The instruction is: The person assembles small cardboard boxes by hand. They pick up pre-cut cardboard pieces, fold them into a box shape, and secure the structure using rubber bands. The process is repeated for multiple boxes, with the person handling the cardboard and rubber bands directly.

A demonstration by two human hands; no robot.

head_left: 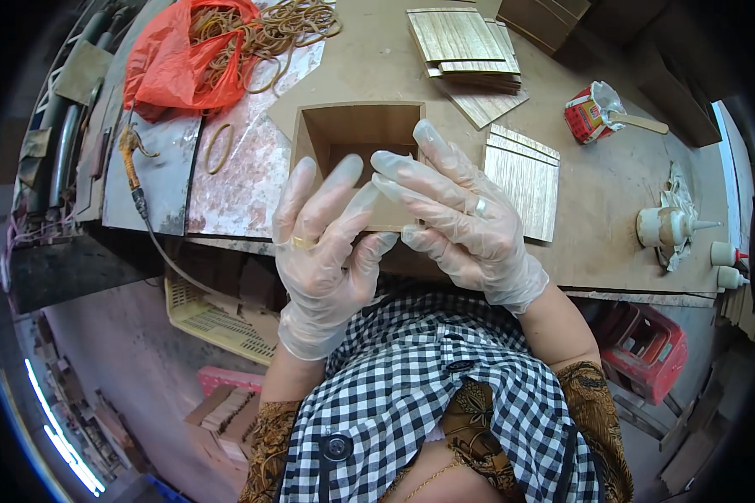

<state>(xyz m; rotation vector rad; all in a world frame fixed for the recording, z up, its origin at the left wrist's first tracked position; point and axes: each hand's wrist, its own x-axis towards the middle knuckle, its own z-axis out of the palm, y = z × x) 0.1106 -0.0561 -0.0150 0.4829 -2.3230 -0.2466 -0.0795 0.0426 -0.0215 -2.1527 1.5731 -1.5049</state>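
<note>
Both of my hands wear thin, clear gloves. Over the near left part of an open brown box (pixel 348 127), my left hand (pixel 323 251) has its fingers stretched and apart. My right hand (pixel 474 226) is over the box's near right side, fingers also extended, nothing visible in them. The fingertips of the two hands come close together, and they hide much of the box's near side; whether they touch the box I cannot tell. A striped wood-grain panel (pixel 528 189) lies flat just right of my right hand.
Beyond the box is a stack of wood-grain panels (pixel 457 38). A red plastic bag (pixel 172 63) spills rubber bands (pixel 289 25) at the far left. To the right are a small red carton with a wooden stick (pixel 591 113) and a white glue bottle (pixel 663 226). A yellow crate (pixel 214 314) sits below the table.
</note>
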